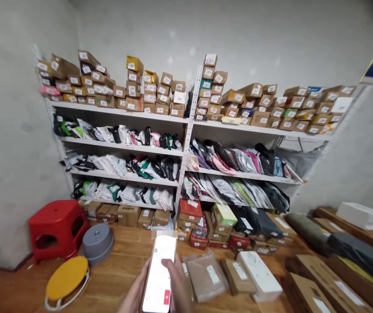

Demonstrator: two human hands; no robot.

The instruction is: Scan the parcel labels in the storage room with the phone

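White labels (212,274) (print too small), cardboard boxes (129,216), phone (157,276) in hands (180,287)

A phone (155,278) shows a smooth, glass-like screen, brightly lit. The floor (124,256) looks like wood, with plank lines and a soft sheen. The wall (140,30) is matt plaster, slightly patchy. White shelves (124,114) appear to be painted metal, their uprights punched with holes. Boxes (256,117) are mostly matt brown cardboard, with white paper labels (212,274). Bags (243,161) are crinkled plastic, glossy in places. One parcel (202,289) has a shiny, see-through plastic wrap. The red stool (56,211) is smooth, glossy plastic; the grey stool (97,252) looks duller. A yellow seat (67,278) is smooth; its material is unclear.
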